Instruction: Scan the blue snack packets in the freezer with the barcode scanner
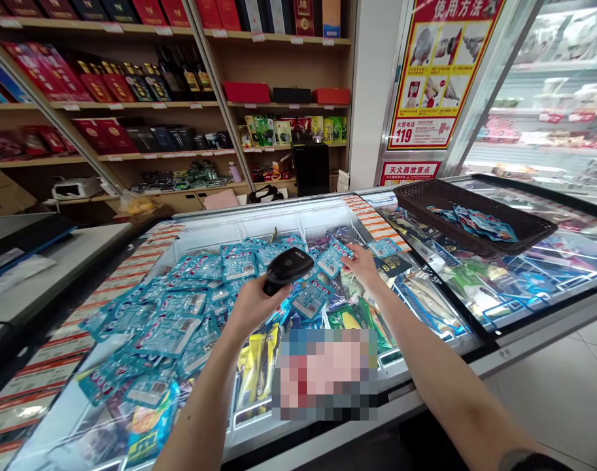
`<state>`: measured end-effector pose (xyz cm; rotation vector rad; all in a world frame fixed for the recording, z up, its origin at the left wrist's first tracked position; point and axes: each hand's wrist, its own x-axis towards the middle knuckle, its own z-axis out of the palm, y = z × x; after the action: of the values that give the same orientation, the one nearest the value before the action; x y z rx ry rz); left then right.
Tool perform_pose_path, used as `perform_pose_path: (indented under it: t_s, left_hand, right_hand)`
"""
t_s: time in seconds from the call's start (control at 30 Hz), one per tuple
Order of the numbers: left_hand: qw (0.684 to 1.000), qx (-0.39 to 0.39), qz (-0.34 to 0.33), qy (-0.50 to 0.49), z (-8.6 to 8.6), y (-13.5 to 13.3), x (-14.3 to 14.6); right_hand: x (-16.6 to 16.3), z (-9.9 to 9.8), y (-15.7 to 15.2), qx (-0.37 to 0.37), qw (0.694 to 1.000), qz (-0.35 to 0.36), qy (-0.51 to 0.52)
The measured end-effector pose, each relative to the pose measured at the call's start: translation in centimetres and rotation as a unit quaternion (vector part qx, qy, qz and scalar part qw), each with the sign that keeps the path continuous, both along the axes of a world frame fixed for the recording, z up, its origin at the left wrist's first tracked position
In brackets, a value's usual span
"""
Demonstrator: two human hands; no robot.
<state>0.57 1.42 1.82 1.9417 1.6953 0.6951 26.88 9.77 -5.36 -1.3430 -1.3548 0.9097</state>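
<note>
The scanner (288,267) is over the middle of the freezer (278,208), gripped by its handle in the closed left hand (252,304), whose forearm rises from the freezer's near edge. Just right of it, the right hand (363,265), arm stretched out, pinches 1 blue packet (331,260) on the freezer's pile. A basket (528,230) rests on the freezer's right lid.
</note>
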Motion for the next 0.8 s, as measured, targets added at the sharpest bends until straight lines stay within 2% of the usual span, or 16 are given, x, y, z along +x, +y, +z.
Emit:
perform_pose_path:
  t_s: [0.1, 0.23, 0.33, 0.5, 0.8]
  left_hand:
    - [1.000, -0.009, -0.012, -0.019, -0.3, -0.2, 0.0]
    - [0.998, -0.012, -0.058, -0.006, -0.5, -0.4, 0.1]
    - [0.998, -0.001, -0.066, 0.008, -0.5, -0.6, 0.4]
    - [0.998, 0.003, -0.065, 0.003, -0.3, -1.0, 0.7]
    - [0.998, -0.018, -0.058, 0.003, 0.0, -1.4, 0.8]
  right_hand:
    - [0.1, -0.4, 0.4, 0.026, 0.996, -0.009, 0.086]
    - [-0.1, -0.2, 0.5, 0.060, 0.989, -0.035, 0.131]
    - [-0.2, 0.1, 0.3, 0.066, 0.986, -0.032, 0.153]
    - [-0.2, 0.3, 0.0, 0.078, 0.982, -0.043, 0.167]
    - [-0.4, 0.2, 0.0, 0.106, 0.985, -0.046, 0.125]
